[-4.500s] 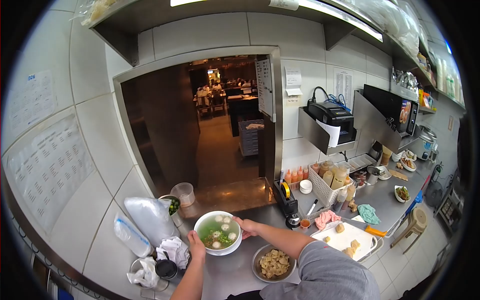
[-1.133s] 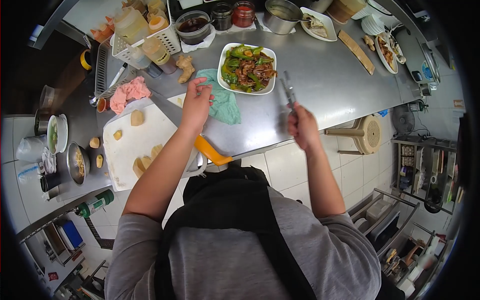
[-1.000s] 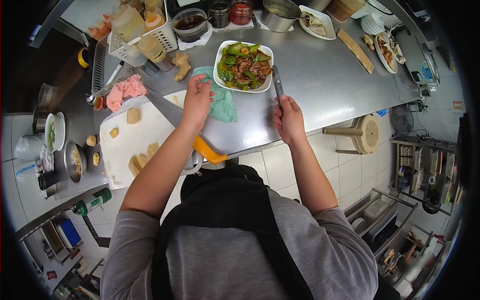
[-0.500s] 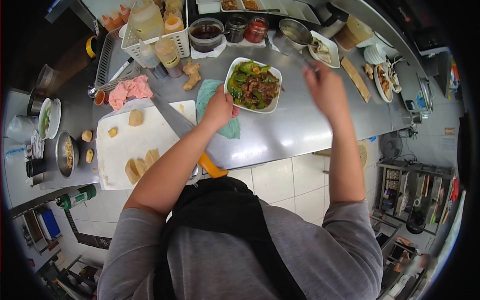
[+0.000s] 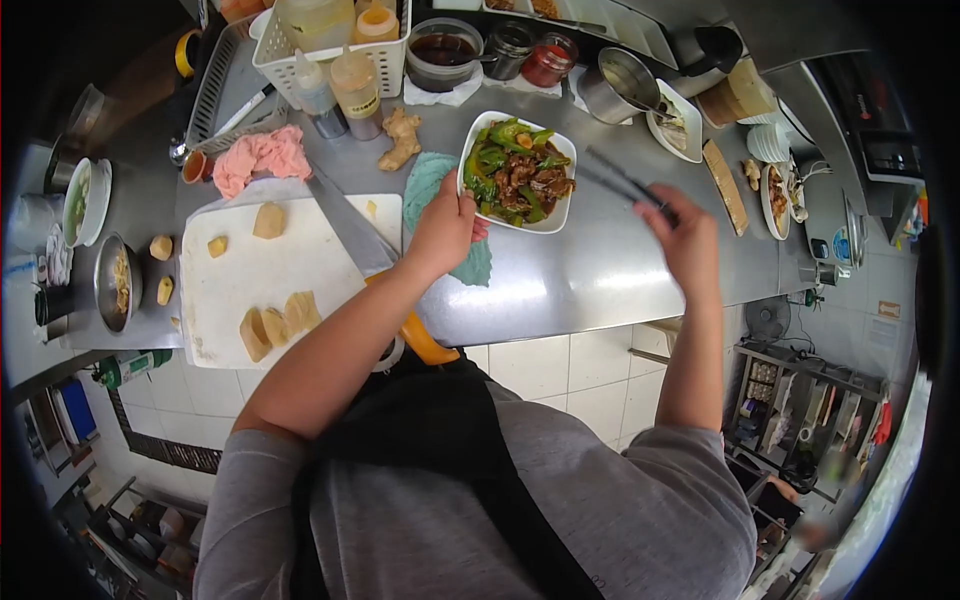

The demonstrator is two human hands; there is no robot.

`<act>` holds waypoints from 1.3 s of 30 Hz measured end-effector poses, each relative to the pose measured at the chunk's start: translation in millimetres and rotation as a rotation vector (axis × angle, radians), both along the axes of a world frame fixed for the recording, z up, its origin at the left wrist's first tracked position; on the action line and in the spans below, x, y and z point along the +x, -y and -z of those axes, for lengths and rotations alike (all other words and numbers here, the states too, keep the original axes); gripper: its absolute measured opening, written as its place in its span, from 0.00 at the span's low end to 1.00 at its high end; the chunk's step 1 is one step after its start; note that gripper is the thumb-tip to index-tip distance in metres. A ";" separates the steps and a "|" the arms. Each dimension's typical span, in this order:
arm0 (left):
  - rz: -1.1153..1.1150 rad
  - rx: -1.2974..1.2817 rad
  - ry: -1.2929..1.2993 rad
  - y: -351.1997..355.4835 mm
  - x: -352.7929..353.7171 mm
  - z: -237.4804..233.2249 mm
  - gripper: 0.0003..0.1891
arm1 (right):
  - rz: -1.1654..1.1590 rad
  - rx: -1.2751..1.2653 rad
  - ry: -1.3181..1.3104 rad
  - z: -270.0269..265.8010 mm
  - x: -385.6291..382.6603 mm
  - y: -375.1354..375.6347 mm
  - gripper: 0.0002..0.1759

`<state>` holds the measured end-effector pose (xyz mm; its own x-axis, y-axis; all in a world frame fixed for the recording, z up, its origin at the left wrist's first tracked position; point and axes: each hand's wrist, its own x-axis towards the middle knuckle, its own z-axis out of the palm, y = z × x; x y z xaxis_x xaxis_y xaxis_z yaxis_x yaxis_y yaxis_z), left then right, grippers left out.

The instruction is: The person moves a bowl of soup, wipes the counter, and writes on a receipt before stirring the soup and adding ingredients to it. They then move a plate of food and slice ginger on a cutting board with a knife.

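Note:
My left hand [image 5: 449, 226] grips the left rim of a white square bowl [image 5: 569, 208], which is filled with sliced meat and green peppers. Under that hand lies a teal cloth [image 5: 474, 268]. To the right of the bowl, my right hand [image 5: 688, 240] is closed around slim dark tongs [image 5: 628, 183]; their blurred prongs point toward the bowl without touching it. A large knife [image 5: 347, 222] with an orange handle rests across the right side of a white cutting board [image 5: 215, 300], partly hidden by my left forearm.
Peeled ginger pieces [image 5: 268, 220] lie on the board, beside a pink cloth [image 5: 262, 160]. Ginger root [image 5: 400, 140], squeeze bottles [image 5: 356, 90] and sauce containers [image 5: 443, 85] line the back. A metal pot [image 5: 612, 100], white dish [image 5: 682, 142] and wooden strip [image 5: 725, 188] stand right.
My right hand has moved right and down from beside the pot, with the tongs now more visible. My left hand still holds the bowl. The camera view has shifted slightly.

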<state>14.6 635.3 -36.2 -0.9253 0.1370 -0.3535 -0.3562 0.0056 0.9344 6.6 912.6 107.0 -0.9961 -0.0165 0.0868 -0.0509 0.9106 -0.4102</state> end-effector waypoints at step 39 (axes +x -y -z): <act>0.005 0.228 0.121 8.8 -3.3 3.9 0.29 | 0.059 0.284 0.006 -57.0 -75.4 17.0 0.23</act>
<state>11.3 626.5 -40.2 -0.8772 0.2304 -0.4212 -0.4661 -0.1985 0.8622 -68.9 895.7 164.0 -0.9965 0.0185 0.0815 0.0071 0.9903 -0.1388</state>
